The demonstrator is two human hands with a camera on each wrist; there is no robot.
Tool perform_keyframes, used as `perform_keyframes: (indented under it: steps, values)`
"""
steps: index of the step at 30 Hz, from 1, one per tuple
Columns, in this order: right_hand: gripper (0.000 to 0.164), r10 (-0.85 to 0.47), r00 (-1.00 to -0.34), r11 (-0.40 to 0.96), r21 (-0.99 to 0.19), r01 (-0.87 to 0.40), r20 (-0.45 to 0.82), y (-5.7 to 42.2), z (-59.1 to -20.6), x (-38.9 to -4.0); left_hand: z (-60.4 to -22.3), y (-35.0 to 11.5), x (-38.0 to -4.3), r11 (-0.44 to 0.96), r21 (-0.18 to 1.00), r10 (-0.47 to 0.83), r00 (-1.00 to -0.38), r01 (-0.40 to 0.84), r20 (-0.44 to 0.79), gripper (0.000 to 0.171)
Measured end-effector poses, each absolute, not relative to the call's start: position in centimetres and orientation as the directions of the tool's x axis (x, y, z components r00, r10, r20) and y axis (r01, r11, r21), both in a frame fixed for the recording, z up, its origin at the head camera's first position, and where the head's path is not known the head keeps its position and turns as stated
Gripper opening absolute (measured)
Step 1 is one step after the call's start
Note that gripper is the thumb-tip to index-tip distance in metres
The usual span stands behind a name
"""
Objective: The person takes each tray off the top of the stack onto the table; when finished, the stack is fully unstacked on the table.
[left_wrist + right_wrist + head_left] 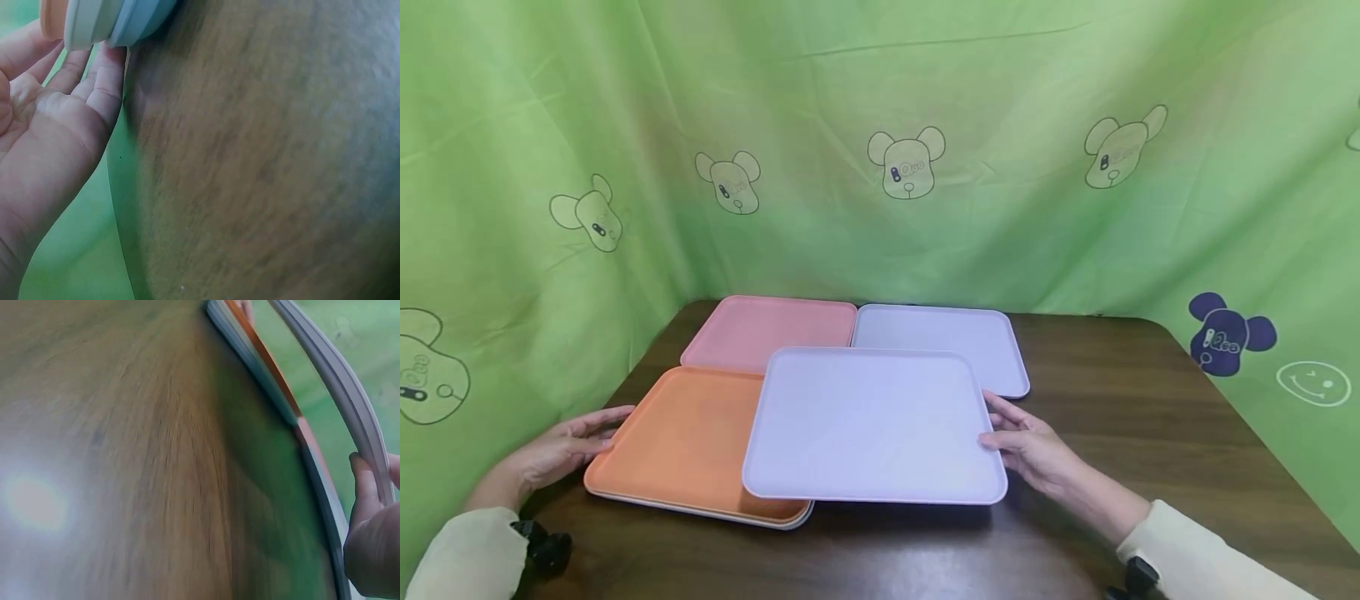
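Hands apart — left hand (567,448) grips orange-topped stack (681,446), right hand (1032,446) lavender tray (876,429).

A brown wood-grain table (1150,417) carries a pink tray (782,325) and a lavender tray (940,329) side by side, far back; an orange-topped stack (685,442) (paler rim (793,523) showing beneath) sits nearer, leftward.

Left hand (567,446), right hand (1028,442) well apart — thumbs (997,439) opposed to fingers (1006,407), forearms (1108,502) angled inward.
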State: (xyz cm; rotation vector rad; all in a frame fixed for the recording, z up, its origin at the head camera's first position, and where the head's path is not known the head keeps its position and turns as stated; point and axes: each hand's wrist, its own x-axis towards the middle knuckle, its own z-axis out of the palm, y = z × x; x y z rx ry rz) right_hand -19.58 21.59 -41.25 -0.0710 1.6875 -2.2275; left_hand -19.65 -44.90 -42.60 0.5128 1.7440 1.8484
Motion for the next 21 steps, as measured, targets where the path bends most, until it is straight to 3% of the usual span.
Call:
perform_keyframes:
  steps: [10, 21]
  values:
    - [0.07, -0.315, -0.936, -0.229, -0.945, 0.236, -0.157, 25.7, -41.2, -18.6, -42.6, -44.9, -19.6, -0.034, 0.993, 0.642, -0.763, -0.116, -0.067, 0.056]
    - [0.057, -0.434, -0.891, -0.233, -0.938, 0.255, -0.134, 29.4, -42.6, -17.4, -42.6, -44.9, -19.6, -0.015, 0.993, 0.632, -0.771, -0.119, -0.083, 0.055]
